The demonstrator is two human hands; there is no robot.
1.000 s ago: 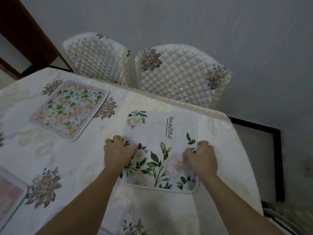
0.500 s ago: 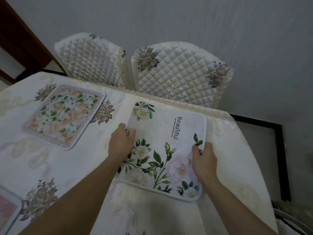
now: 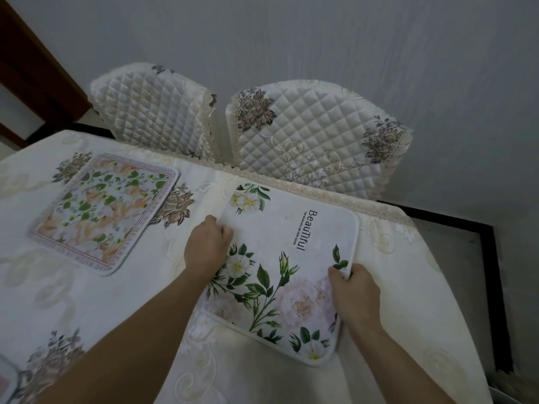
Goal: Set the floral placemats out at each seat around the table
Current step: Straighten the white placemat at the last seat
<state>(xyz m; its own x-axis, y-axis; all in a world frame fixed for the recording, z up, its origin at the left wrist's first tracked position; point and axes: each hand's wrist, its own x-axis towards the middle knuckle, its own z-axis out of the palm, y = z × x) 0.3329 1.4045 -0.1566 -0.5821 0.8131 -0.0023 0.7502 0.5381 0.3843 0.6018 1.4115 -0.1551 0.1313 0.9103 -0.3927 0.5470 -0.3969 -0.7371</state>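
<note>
A white floral placemat (image 3: 287, 258) printed with "Beautiful" lies on the cream tablecloth (image 3: 116, 310) before the right quilted chair (image 3: 318, 135). My left hand (image 3: 207, 246) pinches its left edge. My right hand (image 3: 354, 290) grips its right edge, thumb on top. A second placemat (image 3: 105, 211) with peach flowers and green leaves lies flat at the left, before the left chair (image 3: 154, 112). The corner of a third mat (image 3: 7, 383) shows at the bottom left.
The table's lace-trimmed far edge (image 3: 320, 196) runs just beyond the white mat. A grey wall stands behind the two chairs. Dark wooden trim (image 3: 35, 68) is at the upper left, and a black-framed floor area (image 3: 495, 287) lies to the right of the table.
Both hands have slid the white placemat farther from me toward the table's far edge. My hands moved from lying on top of the mat to gripping its side edges.
</note>
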